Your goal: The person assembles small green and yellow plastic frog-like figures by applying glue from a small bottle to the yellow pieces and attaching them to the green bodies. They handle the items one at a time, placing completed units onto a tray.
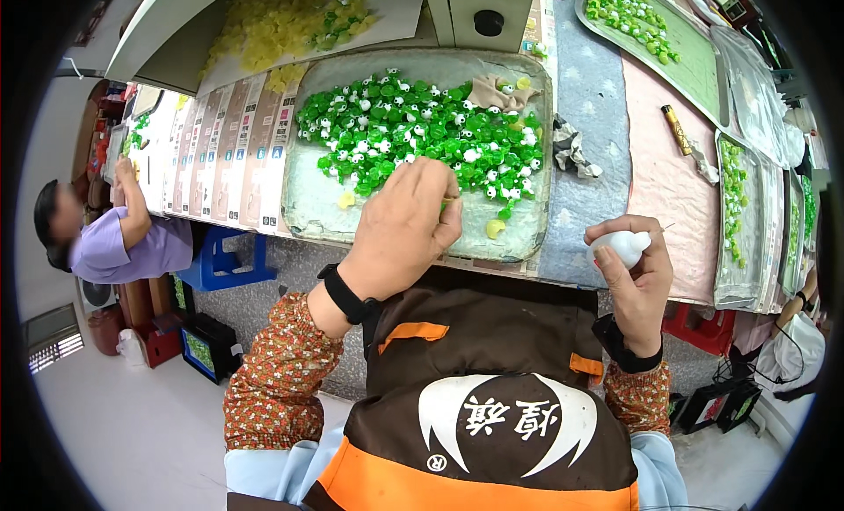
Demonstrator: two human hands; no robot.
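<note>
Over the near edge of a shallow tray (308, 214), my left hand (406, 214) is closed in a pinch. A sliver of yellow-green shows between its thumb and fingers, mostly hidden by the hand. Heaped in the tray are many small green translucent pieces with white bead-like parts (396, 115). A few yellow pieces (495, 228) lie among them, and a crumpled beige cloth (499, 94) sits at the far right corner. To the right of the tray, my right hand (637, 278) is wrapped round a small white squeeze bottle (622, 246) with a thin needle tip pointing right.
Beyond the tray, a machine housing (479, 19) with a lit green button stands over a pile of yellow pieces (272, 28). More trays (703, 94) of green pieces lie at right, near a marker (676, 129) and crumpled dark scraps (573, 149). A person in purple (132, 239) works at left.
</note>
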